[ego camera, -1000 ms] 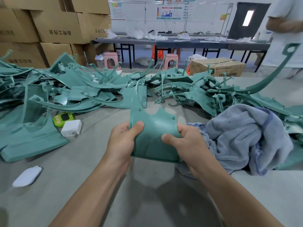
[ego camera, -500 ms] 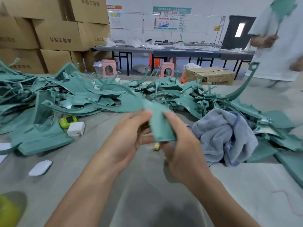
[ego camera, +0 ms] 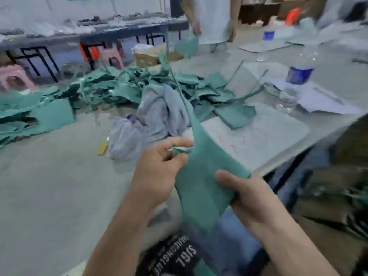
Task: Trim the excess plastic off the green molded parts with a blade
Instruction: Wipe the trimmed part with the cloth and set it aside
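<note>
Risk: the small green tab (ego camera: pixel 180 150) may be tearing unevenly, or the green molded part (ego camera: pixel 201 182) twisting loose, since it is hanging unsupported past the table (ego camera: pixel 49 186) edge. Right hand (ego camera: pixel 253 198) is clamping the part's lower right corner, thumb on top; left hand (ego camera: pixel 159 170) is pinching the tab at its left edge.

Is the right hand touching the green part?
Touching. The head view shows the right hand gripping the green part at its edge, thumb on top.
</note>
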